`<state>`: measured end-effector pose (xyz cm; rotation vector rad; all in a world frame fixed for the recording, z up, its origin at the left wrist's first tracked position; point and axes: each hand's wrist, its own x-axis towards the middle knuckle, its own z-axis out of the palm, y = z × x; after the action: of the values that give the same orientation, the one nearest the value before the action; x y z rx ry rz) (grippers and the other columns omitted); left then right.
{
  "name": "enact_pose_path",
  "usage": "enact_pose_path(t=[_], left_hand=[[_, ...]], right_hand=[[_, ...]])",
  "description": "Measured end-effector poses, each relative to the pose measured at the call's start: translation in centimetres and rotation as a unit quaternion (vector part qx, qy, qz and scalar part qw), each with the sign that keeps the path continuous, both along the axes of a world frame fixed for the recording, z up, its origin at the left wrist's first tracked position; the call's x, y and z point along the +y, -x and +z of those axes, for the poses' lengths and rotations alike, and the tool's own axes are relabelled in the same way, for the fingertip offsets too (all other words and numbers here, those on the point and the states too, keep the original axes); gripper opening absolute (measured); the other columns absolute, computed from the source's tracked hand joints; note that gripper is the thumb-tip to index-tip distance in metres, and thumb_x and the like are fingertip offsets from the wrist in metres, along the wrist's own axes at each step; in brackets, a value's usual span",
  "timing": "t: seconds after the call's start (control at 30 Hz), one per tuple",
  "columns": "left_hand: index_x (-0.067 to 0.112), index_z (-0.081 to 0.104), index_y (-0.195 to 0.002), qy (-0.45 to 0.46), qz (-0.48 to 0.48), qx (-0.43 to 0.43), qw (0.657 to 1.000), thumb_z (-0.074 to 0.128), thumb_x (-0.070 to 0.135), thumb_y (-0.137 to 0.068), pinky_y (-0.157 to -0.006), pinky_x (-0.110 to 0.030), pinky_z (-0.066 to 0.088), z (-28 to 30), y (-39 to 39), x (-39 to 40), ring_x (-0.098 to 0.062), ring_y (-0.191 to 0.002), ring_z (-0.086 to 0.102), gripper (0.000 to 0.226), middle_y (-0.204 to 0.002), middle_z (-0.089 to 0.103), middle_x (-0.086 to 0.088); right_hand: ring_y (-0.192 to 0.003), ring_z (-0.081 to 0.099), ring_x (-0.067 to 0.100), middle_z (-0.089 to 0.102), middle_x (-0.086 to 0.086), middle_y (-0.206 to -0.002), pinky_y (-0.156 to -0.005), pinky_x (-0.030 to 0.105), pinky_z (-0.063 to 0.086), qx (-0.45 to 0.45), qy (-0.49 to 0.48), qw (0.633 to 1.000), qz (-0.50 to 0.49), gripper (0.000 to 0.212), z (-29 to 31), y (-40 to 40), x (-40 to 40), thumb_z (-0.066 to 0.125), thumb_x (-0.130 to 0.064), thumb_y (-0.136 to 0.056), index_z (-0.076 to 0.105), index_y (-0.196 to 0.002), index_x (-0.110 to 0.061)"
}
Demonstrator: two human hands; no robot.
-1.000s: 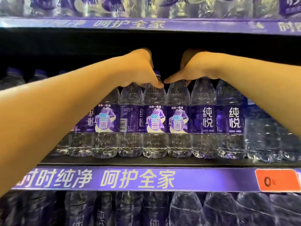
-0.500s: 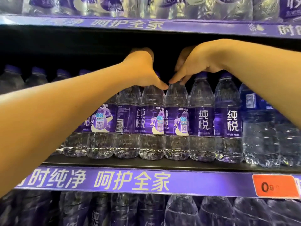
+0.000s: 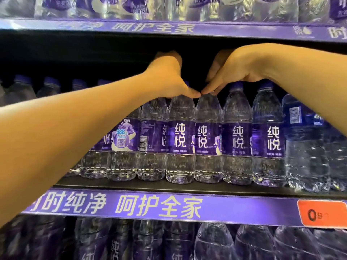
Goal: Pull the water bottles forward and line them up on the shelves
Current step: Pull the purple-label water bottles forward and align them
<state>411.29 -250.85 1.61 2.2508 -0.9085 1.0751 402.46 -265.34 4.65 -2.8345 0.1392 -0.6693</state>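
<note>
A row of clear water bottles with purple labels stands along the front of the middle shelf point(image 3: 169, 186). My left hand point(image 3: 169, 77) curls over the top of one centre bottle point(image 3: 180, 139), its cap hidden under my palm. My right hand point(image 3: 234, 72) grips the top of the neighbouring bottle point(image 3: 207, 141) the same way. My two thumbs touch tip to tip above the gap between these bottles. Both labels show their white characters to the front.
More purple-capped bottles point(image 3: 50, 87) stand further back at the left. A larger blue-labelled bottle point(image 3: 304, 147) stands at the right end. Above is a shelf edge point(image 3: 169, 28), below it wrapped bottle packs point(image 3: 216, 243). An orange price tag point(image 3: 321, 212) sits at the lower right.
Both held bottles have turned: their labels showed the picture side before and now show the white characters. My hands stayed on the bottle tops, and the view has shifted slightly.
</note>
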Motion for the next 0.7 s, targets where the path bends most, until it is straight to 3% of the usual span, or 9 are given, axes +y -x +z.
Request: enact_pose_path(t=[0.07, 0.13, 0.23, 0.3, 0.4, 0.47, 0.63, 0.7], left_hand=[[0.014, 0.063, -0.117, -0.01, -0.025, 0.005, 1.0, 0.083, 0.06, -0.059, -0.085, -0.041, 0.057, 0.1, 0.0, 0.3, -0.022, -0.095, 0.067, 0.077, -0.106, 0.071, -0.004], [0.018, 0.062, -0.117, -0.017, -0.107, 0.071, 0.992, 0.085, 0.048, -0.066, -0.083, -0.041, 0.059, 0.1, 0.1, 0.9, -0.022, -0.098, 0.067, 0.063, -0.111, 0.07, -0.002], [0.022, 0.061, -0.1, 0.012, -0.189, 0.171, 0.967, 0.087, 0.021, -0.07, -0.068, -0.022, 0.06, 0.2, 0.1, 1.7, -0.013, -0.089, 0.068, 0.04, -0.104, 0.068, 0.007], [0.014, 0.063, -0.1, 0.04, -0.177, 0.179, 0.967, 0.09, 0.017, -0.065, -0.07, -0.025, 0.061, 0.3, 0.0, 1.5, -0.016, -0.084, 0.07, 0.044, -0.097, 0.07, -0.001], [0.007, 0.067, -0.103, 0.049, -0.133, 0.14, 0.98, 0.093, 0.026, -0.06, -0.078, -0.037, 0.061, 0.1, -0.1, 0.6, -0.023, -0.084, 0.071, 0.054, -0.095, 0.072, -0.008], [0.007, 0.066, -0.105, 0.051, -0.11, 0.117, 0.986, 0.094, 0.032, -0.057, -0.083, -0.042, 0.059, -0.1, -0.3, 0.1, -0.026, -0.089, 0.07, 0.061, -0.098, 0.072, -0.008], [0.003, 0.065, -0.106, 0.067, -0.083, 0.109, 0.988, 0.094, 0.04, -0.053, -0.088, -0.048, 0.056, -0.4, -0.7, -0.1, -0.03, -0.098, 0.067, 0.071, -0.105, 0.07, -0.013], [0.004, 0.065, -0.106, 0.057, -0.074, 0.097, 0.991, 0.092, 0.043, -0.054, -0.09, -0.048, 0.054, -0.6, -0.7, -0.4, -0.03, -0.1, 0.065, 0.071, -0.105, 0.069, -0.012]], right_hand=[[-0.098, 0.066, 0.007, 0.07, -0.012, -0.093, -0.084, 0.02, 0.037, 0.007, -0.007, 1.0, 0.003, 0.026, 0.0, 0.1, -0.2, 0.074, -0.018, -0.085, 0.067, -0.11, -0.021], [-0.093, 0.067, 0.006, 0.069, -0.012, -0.099, -0.076, 0.018, 0.039, -0.006, -0.005, 1.0, 0.011, 0.041, -0.2, 0.2, -0.2, 0.074, -0.028, -0.085, 0.061, -0.123, -0.021], [-0.083, 0.069, 0.008, 0.069, -0.004, -0.103, -0.064, 0.019, 0.038, -0.028, 0.007, 1.0, 0.004, 0.037, -0.7, -0.2, -0.3, 0.076, -0.041, -0.08, 0.06, -0.109, -0.023], [-0.082, 0.069, 0.011, 0.071, 0.001, -0.105, -0.06, 0.018, 0.039, -0.036, 0.008, 0.999, 0.013, 0.024, -0.7, -0.4, -0.4, 0.077, -0.032, -0.081, 0.064, -0.098, -0.021], [-0.085, 0.071, 0.012, 0.072, -0.006, -0.097, -0.06, 0.017, 0.038, -0.03, 0.0, 0.999, 0.017, 0.018, -0.5, -0.1, -0.4, 0.08, -0.024, -0.079, 0.065, -0.089, -0.026], [-0.086, 0.071, 0.012, 0.072, -0.007, -0.09, -0.064, 0.018, 0.041, -0.026, 0.004, 1.0, 0.014, 0.018, -0.4, 0.1, -0.3, 0.08, -0.024, -0.078, 0.063, -0.082, -0.026], [-0.091, 0.069, 0.014, 0.07, -0.002, -0.091, -0.101, 0.033, 0.041, -0.005, 0.004, 1.0, 0.01, 0.019, -0.3, -0.3, -0.4, 0.079, -0.024, -0.078, 0.061, -0.083, -0.022], [-0.092, 0.069, 0.015, 0.07, -0.002, -0.094, -0.104, 0.037, 0.04, 0.0, 0.005, 1.0, 0.009, 0.018, -0.2, -0.2, -0.4, 0.079, -0.024, -0.079, 0.062, -0.084, -0.022]])
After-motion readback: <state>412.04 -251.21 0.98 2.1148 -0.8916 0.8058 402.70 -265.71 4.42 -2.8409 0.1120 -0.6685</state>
